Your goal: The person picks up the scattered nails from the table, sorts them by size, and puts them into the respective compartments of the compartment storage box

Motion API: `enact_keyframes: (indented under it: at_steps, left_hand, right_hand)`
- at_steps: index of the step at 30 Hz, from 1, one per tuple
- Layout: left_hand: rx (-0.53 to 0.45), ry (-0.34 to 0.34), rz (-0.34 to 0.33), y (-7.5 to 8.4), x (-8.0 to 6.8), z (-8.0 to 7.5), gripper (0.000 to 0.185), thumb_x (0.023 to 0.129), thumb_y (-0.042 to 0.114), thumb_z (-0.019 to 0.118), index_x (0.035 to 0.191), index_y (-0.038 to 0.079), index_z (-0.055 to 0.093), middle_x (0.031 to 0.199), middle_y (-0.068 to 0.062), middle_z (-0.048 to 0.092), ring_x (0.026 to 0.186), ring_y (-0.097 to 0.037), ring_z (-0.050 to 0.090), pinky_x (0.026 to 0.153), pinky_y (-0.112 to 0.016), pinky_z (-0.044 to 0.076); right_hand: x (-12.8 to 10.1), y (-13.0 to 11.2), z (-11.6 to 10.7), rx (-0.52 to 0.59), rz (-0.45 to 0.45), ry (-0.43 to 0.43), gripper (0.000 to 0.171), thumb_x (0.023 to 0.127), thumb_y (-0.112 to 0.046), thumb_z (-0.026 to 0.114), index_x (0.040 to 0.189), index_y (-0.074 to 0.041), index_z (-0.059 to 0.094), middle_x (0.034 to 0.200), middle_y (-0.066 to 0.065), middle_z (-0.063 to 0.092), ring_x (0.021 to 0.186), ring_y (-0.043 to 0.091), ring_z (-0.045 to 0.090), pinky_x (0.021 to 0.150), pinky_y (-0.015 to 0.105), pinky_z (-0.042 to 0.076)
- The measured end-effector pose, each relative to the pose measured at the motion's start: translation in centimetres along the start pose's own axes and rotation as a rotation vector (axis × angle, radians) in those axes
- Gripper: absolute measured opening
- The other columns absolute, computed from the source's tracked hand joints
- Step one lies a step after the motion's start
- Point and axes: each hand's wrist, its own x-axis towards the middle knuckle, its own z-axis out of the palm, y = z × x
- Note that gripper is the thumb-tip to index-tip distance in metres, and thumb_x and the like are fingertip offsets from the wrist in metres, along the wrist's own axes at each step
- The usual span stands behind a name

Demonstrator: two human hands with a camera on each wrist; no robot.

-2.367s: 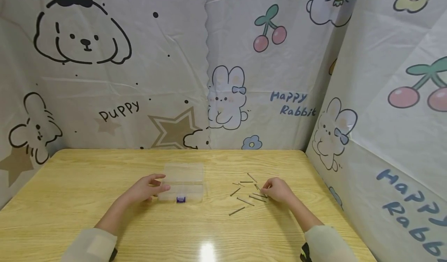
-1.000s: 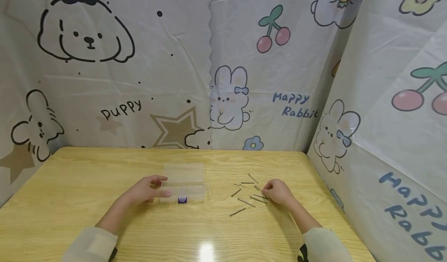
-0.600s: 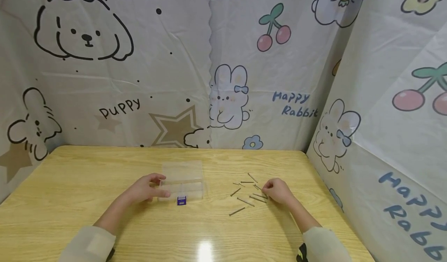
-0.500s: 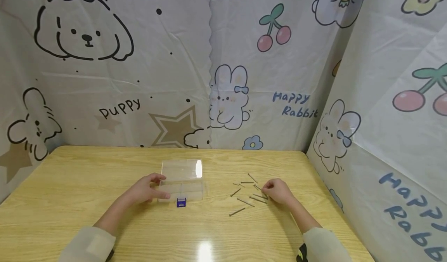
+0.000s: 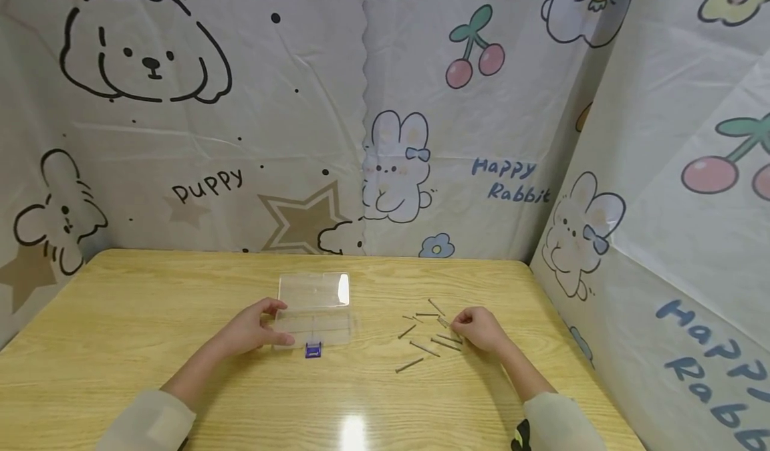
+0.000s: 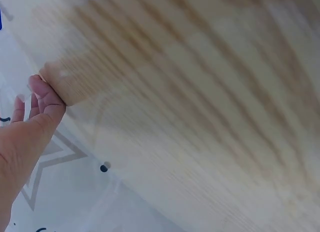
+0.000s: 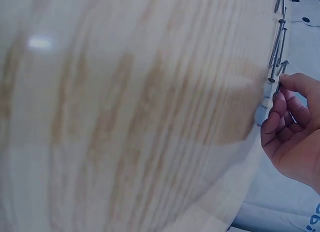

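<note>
While the left hand (image 5: pixel 251 329) curls a partly spread grip round the left end of a clear box (image 5: pixel 333 339), its lid (image 5: pixel 313 290) tipped back, loose nails (image 5: pixel 410 365) lie to the right, where the right hand (image 5: pixel 481 329) pinches one in a narrow grip; lifting it above its neighbours seems wisest. Bare tabletop (image 5: pixel 271 404) lies in front; its right edge runs beyond that hand.

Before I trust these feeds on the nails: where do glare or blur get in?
Head: glare on the clear lid, at its right, and on the near table; nails small but distinct. Left wrist: table grain blurred. Right wrist: bright reflection at upper left, grain soft, nails crowded at the right edge.
</note>
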Motion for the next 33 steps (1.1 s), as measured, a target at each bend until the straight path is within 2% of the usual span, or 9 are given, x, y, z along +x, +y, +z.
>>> enact_keyframes:
  at_steps: [8, 21, 33]
  left_hand:
    - [-0.016, 0.003, 0.025, 0.0, -0.4, 0.0, 0.08, 0.068, 0.035, 0.082, 0.13, 0.001, 0.045, 0.131, -0.025, 0.042, 0.092, -0.023, 0.054, 0.068, -0.03, 0.044]
    - [-0.032, 0.003, 0.046, 0.1, -0.4, -0.2, 0.079, 0.068, 0.034, 0.083, 0.129, 0.0, 0.045, 0.126, -0.024, 0.043, 0.083, -0.02, 0.052, 0.064, -0.028, 0.043]
    - [-0.015, 0.005, 0.034, -0.1, -0.1, 0.0, 0.079, 0.068, 0.036, 0.083, 0.129, 0.002, 0.046, 0.127, -0.023, 0.044, 0.085, -0.02, 0.051, 0.067, -0.029, 0.043]
  right_hand:
    - [0.4, -0.3, -0.1, 0.012, -0.026, 0.001, 0.01, 0.087, -0.013, 0.062, 0.086, -0.005, 0.068, 0.08, 0.002, 0.063, 0.073, 0.012, 0.052, 0.069, 0.028, 0.043]
    - [0.6, -3.0, -0.2, 0.021, -0.037, -0.025, 0.011, 0.088, -0.015, 0.063, 0.088, -0.005, 0.068, 0.08, 0.002, 0.062, 0.07, 0.013, 0.05, 0.063, 0.027, 0.041]
    - [0.5, -5.3, 0.7, 0.026, -0.103, -0.036, 0.01, 0.087, -0.015, 0.063, 0.083, -0.007, 0.069, 0.076, 0.0, 0.062, 0.069, 0.011, 0.049, 0.064, 0.025, 0.041]
